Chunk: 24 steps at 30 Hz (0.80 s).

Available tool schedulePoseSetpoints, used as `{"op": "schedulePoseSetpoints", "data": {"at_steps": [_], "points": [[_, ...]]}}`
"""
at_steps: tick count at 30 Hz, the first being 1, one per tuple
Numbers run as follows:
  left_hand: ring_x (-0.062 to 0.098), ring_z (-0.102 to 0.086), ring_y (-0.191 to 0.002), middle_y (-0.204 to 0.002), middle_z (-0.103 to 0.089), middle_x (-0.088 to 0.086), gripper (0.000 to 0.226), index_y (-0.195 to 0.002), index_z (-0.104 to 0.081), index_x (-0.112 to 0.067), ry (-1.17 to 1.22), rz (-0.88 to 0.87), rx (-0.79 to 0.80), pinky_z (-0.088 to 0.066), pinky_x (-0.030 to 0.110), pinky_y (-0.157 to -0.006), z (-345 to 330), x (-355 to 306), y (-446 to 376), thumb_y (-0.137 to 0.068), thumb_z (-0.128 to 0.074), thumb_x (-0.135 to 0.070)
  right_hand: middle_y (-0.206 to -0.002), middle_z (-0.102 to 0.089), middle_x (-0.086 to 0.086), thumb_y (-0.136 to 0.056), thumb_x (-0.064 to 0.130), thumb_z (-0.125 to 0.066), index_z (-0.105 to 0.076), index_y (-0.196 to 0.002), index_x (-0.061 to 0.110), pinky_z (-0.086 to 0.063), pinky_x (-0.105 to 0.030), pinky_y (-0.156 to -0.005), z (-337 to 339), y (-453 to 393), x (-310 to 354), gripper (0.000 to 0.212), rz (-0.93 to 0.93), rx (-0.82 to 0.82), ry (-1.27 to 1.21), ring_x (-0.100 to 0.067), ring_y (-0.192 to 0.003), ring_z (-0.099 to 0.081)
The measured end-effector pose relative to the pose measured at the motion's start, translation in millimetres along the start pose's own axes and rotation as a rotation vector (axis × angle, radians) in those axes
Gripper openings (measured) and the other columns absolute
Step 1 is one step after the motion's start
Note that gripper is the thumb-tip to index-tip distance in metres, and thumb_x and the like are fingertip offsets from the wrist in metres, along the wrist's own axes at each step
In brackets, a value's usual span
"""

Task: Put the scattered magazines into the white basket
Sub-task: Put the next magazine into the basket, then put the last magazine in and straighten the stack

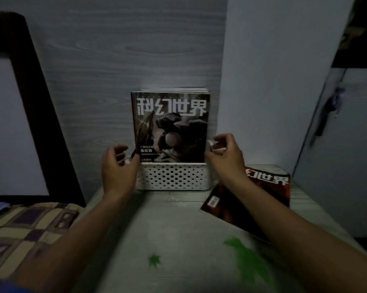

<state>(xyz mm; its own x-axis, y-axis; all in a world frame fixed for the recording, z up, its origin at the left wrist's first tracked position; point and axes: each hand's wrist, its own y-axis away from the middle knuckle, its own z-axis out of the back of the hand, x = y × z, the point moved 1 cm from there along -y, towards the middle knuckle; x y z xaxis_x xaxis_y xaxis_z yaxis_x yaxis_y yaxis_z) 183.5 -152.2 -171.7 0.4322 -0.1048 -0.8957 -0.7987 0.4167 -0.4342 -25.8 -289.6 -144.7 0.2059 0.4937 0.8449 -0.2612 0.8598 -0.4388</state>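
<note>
Standing tall in white basket (173,176) at table's (178,229) back edge, magazines (169,125) may topple; left hand (118,166), right hand (225,157) released, loose magazine (262,187) remaining.

Open surface (167,225) in front of white basket (173,176); approach clear there. Basket interior packed with upright magazines (171,125), wall directly behind. Right side blocked by red magazine (262,187) lying flat. Left side bounded by bed (26,225).
</note>
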Motion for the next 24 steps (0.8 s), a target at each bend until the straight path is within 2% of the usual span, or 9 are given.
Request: {"op": "schedulePoseSetpoints", "data": {"at_steps": [3,6,8,10,13,17,20,22,24], "points": [[0.024,-0.057,-0.104,-0.115,-0.058,0.004,0.027,-0.105,-0.052,-0.032,-0.189,-0.144,0.055,-0.052,0.042,-0.084,8,7,58,-0.090,-0.062,-0.012,-0.122,-0.059,-0.002,-0.088,0.018,-0.065,-0.051,-0.120,0.022,-0.047,-0.033,-0.085,47,34,-36,0.035,0.060,-0.066,0.362,-0.022,-0.108,-0.058],[0.010,-0.056,-0.103,-0.115,-0.055,-0.005,0.025,-0.109,-0.057,-0.029,-0.226,-0.251,0.337,-0.051,0.029,-0.082,-15,-2,90,-0.090,-0.063,-0.015,-0.157,-0.034,-0.012,-0.096,0.038,-0.053,-0.033,-0.149,0.017,-0.028,-0.042,-0.114,88,60,-79,0.060,-0.049,0.146,0.821,-0.032,-0.141,-0.032],[0.006,-0.054,-0.109,-0.128,-0.055,-0.005,0.033,-0.123,-0.055,-0.029,-0.246,-0.158,0.585,-0.046,0.021,-0.084,-41,-14,104,-0.091,-0.061,-0.034,-0.165,-0.013,-0.010,-0.099,0.056,-0.031,-0.019,-0.155,0.022,-0.014,-0.043,-0.121,100,68,-93,0.067,-0.197,0.323,0.919,-0.031,-0.150,-0.013],[0.014,-0.055,-0.114,-0.130,-0.058,-0.001,0.045,-0.129,-0.054,-0.026,-0.401,-0.144,0.736,-0.045,0.030,-0.094,-66,-20,122,-0.091,-0.054,-0.049,-0.166,-0.003,-0.010,-0.097,0.064,-0.017,-0.012,-0.156,0.029,-0.007,-0.046,-0.120,102,75,-98,0.069,-0.261,0.419,0.971,-0.030,-0.152,-0.002],[0.020,-0.059,-0.107,-0.114,-0.067,-0.002,0.043,-0.113,-0.060,-0.030,-0.542,-0.171,0.702,-0.047,0.040,-0.094,-88,-30,153,-0.085,-0.046,-0.060,-0.166,0.003,-0.012,-0.095,0.067,-0.012,-0.006,-0.156,0.035,-0.001,-0.049,-0.119,106,87,-95,0.069,-0.277,0.438,0.979,-0.032,-0.152,0.008],[0.015,-0.061,-0.096,-0.104,-0.065,-0.006,0.038,-0.100,-0.058,-0.033,-0.278,0.077,0.602,-0.052,0.042,-0.086,-82,-43,170,-0.073,-0.055,-0.060,-0.166,0.002,-0.011,-0.096,0.066,-0.015,-0.006,-0.156,0.037,-0.003,-0.044,-0.120,120,107,-89,0.067,-0.227,0.476,0.947,-0.030,-0.152,0.010],[0.020,-0.068,-0.093,-0.112,-0.065,-0.001,0.035,-0.111,-0.055,-0.025,-0.039,0.368,0.554,-0.055,0.044,-0.089,-70,-51,165,-0.081,-0.072,-0.031,-0.166,-0.007,-0.003,-0.094,0.068,-0.025,-0.018,-0.153,0.043,-0.006,-0.038,-0.120,138,132,-83,0.065,-0.140,0.454,0.851,-0.022,-0.152,0.001],[0.027,-0.071,-0.092,-0.111,-0.069,0.007,0.036,-0.110,-0.058,-0.013,0.103,0.627,0.665,-0.058,0.041,-0.083,-66,-61,161,-0.079,-0.075,-0.021,-0.162,-0.024,0.004,-0.091,0.066,-0.042,-0.035,-0.147,0.045,-0.015,-0.033,-0.117,149,149,-73,0.059,-0.092,0.439,0.743,-0.018,-0.149,-0.014],[0.028,-0.075,-0.083,-0.096,-0.077,0.012,0.037,-0.105,-0.065,0.000,0.147,0.741,0.824,-0.060,0.036,-0.072,-60,-75,169,-0.074,-0.078,-0.016,-0.144,-0.044,0.009,-0.086,0.052,-0.064,-0.053,-0.134,0.041,-0.031,-0.029,-0.106,155,160,-64,0.050,-0.091,0.366,0.580,-0.018,-0.138,-0.036]]}}
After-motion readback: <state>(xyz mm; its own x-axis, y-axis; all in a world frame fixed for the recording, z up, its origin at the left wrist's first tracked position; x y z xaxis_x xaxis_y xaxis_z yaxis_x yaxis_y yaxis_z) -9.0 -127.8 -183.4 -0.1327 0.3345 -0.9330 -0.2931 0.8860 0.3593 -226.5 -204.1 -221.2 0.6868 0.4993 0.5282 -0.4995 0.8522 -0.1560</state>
